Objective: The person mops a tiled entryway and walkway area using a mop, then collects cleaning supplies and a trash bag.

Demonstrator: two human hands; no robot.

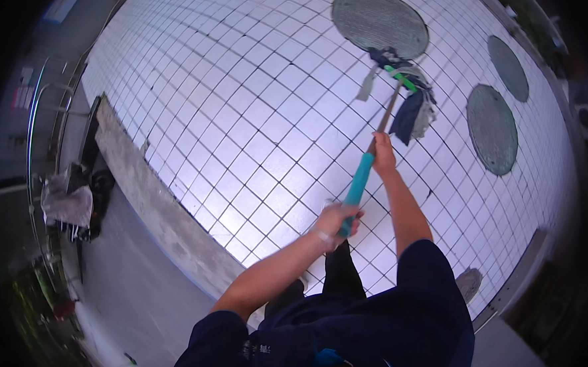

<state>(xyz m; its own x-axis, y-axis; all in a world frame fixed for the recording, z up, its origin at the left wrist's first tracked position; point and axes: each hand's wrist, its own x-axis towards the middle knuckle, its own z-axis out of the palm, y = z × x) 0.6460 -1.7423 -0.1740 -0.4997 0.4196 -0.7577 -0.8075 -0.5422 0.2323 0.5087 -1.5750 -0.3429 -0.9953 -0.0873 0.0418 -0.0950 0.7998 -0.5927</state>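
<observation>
A mop (358,180) with a teal grip and a brown pole slants away from me over the white tiled floor. My left hand (336,220) is closed round the lower end of the teal grip. Farther up, my right hand (384,152) is wrapped round the pole just above the grip. At the far end, a bright green clamp (400,79) holds dark blue and grey cloth strips (409,116). They spread over the tiles, and their top edge reaches the rim of a round grey-green cover (380,23).
Two more round covers (492,130) lie to the right. A stone curb (167,200) edges the tiles on the left, beside a grey lower floor (146,269). A metal rail (32,130) and a cloth-draped bundle (69,201) stand at far left.
</observation>
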